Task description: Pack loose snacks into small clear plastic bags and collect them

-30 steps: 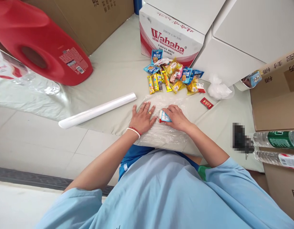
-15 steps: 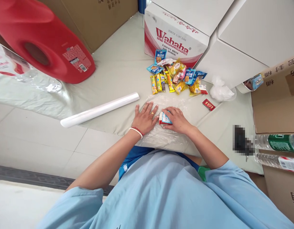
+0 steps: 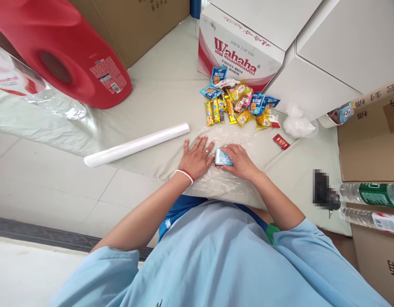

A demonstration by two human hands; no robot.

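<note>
My left hand (image 3: 197,157) lies flat, fingers spread, at the left side of a clear plastic sheet (image 3: 227,182) on the cloth-covered table. Just right of it, my right hand (image 3: 243,163) curls over a light-blue snack packet (image 3: 223,157). A thin strip of red shows beneath that packet; what it belongs to is mostly covered. Beyond both hands lies a loose pile of wrapped snacks (image 3: 242,119) in blue, yellow and pink. A single red packet (image 3: 281,142) rests apart, to the right of the sheet.
A white roll (image 3: 137,145) lies at left near the table edge. Behind it stand a red jug (image 3: 110,81) and a clear bottle (image 3: 56,100). A Wahaha carton (image 3: 235,51) backs the pile. At right are a white plastic bag (image 3: 298,123) and two bottles (image 3: 374,194).
The light-blue packet under my right hand has shifted over the red-and-white one, which now shows only as a thin edge. My left hand stays flat; the view has moved slightly.
</note>
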